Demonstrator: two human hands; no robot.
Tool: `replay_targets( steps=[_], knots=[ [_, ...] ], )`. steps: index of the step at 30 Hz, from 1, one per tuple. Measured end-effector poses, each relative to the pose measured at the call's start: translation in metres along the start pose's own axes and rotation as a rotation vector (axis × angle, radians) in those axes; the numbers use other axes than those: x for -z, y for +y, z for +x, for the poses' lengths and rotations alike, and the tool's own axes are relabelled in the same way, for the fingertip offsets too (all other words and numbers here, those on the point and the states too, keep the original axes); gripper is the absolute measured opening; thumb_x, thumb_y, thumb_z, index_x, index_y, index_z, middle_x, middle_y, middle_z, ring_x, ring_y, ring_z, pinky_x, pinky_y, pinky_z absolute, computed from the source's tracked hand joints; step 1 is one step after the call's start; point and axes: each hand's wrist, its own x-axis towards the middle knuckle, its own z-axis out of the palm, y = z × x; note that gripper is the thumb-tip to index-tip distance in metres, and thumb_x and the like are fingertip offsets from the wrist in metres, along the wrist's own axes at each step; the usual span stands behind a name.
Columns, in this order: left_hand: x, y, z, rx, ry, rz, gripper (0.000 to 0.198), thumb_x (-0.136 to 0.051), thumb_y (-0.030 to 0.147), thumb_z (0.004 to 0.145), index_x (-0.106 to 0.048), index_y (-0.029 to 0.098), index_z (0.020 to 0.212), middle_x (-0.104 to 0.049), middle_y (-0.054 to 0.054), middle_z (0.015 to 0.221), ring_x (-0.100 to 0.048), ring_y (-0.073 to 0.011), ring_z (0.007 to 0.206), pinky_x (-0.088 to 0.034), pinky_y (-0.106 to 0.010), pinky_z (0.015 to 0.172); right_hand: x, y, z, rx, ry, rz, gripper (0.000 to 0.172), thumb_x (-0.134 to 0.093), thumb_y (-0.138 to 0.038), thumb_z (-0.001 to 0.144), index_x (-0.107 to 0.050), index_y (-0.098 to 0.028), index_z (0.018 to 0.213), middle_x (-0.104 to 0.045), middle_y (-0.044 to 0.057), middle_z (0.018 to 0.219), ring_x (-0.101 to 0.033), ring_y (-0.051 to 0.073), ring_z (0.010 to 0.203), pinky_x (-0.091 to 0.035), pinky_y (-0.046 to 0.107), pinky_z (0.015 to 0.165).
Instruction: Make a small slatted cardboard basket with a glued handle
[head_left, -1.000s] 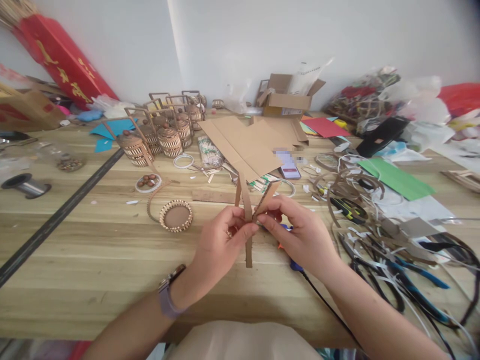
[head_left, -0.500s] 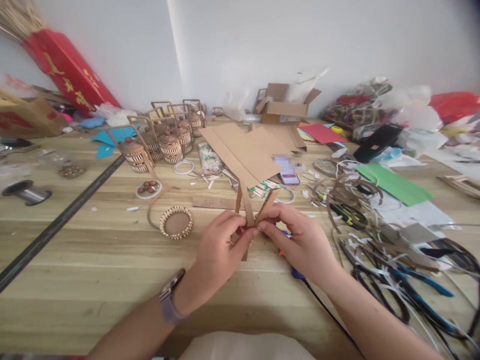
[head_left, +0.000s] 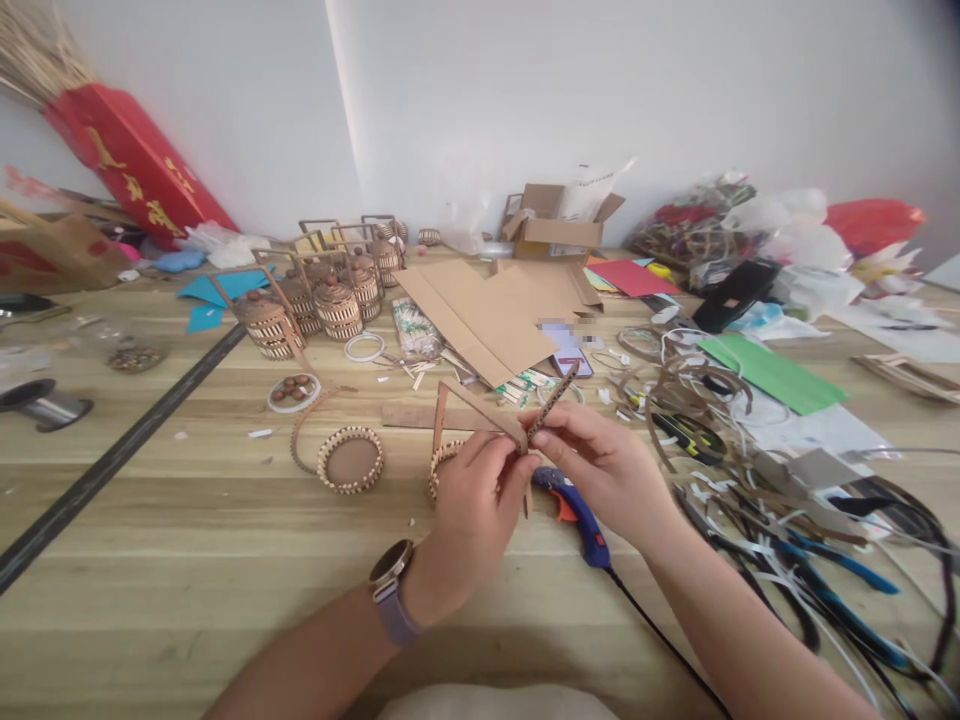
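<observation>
In the middle of the head view, my left hand (head_left: 480,505) pinches a bent brown cardboard strip (head_left: 480,407). One leg of the strip slants down at left and a short end hangs below the fingers. My right hand (head_left: 592,450), also closed, grips the strip's other part, whose corrugated edge sticks up to the right. Partly hidden behind my left hand is a small round basket (head_left: 442,465). Further left lies another round basket base (head_left: 350,460) with a brown bottom and a striped rim. A blue glue gun (head_left: 574,510) rests under my right hand.
Several small lidded baskets (head_left: 337,300) with tall handles stand at back left. Cardboard sheets (head_left: 480,310) and a phone (head_left: 566,350) lie behind my hands. Tangled strips, pliers (head_left: 847,565) and green paper (head_left: 772,370) crowd the right. A dish of brown beads (head_left: 294,392) sits left.
Both hands have shifted slightly right, and my left wrist has turned. The strip is tilted differently, with its bend now pointing right. More of the basket and glue gun shows.
</observation>
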Motion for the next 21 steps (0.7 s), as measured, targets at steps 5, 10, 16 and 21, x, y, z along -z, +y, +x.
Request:
replay_targets(
  steps=[5,10,16,21],
  knots=[
    [0.004,0.002,0.002,-0.072,-0.037,0.179,0.022,-0.049,0.023,0.099,-0.053,0.020,0.077,-0.061,-0.001,0.073,-0.058,-0.0149,0.067,-0.041,-0.026,0.060,-0.004,-0.002,0.003,0.042,0.039,-0.020,0.017,-0.058,-0.028,0.091,-0.073,-0.023,0.098,-0.074,0.004,0.092,-0.067,0.020,0.088,-0.053,0.033,0.081],
    [0.014,0.004,0.004,-0.209,-0.045,0.427,0.027,-0.042,0.025,0.101,-0.053,0.019,0.077,-0.060,0.000,0.065,-0.057,-0.0160,0.057,-0.035,-0.029,0.052,-0.006,-0.005,0.002,0.078,-0.011,-0.027,0.022,-0.061,-0.031,0.091,-0.071,-0.022,0.108,-0.072,0.006,0.099,-0.066,0.019,0.085,-0.054,0.031,0.078],
    [0.035,0.002,0.013,-0.407,-0.132,0.565,0.027,-0.044,0.028,0.101,-0.058,0.017,0.081,-0.062,-0.003,0.070,-0.058,-0.0182,0.061,-0.038,-0.031,0.051,-0.007,-0.005,-0.003,0.055,-0.054,-0.073,0.025,-0.058,-0.027,0.092,-0.068,-0.019,0.113,-0.069,0.004,0.090,-0.063,0.016,0.077,-0.054,0.028,0.073],
    [0.059,-0.013,0.036,-0.499,-0.035,0.588,0.024,-0.055,0.037,0.097,-0.065,0.015,0.097,-0.069,-0.010,0.095,-0.061,-0.0268,0.092,-0.048,-0.040,0.079,-0.008,-0.003,-0.003,0.074,-0.043,-0.112,0.027,-0.055,-0.026,0.093,-0.067,-0.018,0.115,-0.068,0.004,0.087,-0.063,0.017,0.076,-0.054,0.029,0.075]
  ],
)
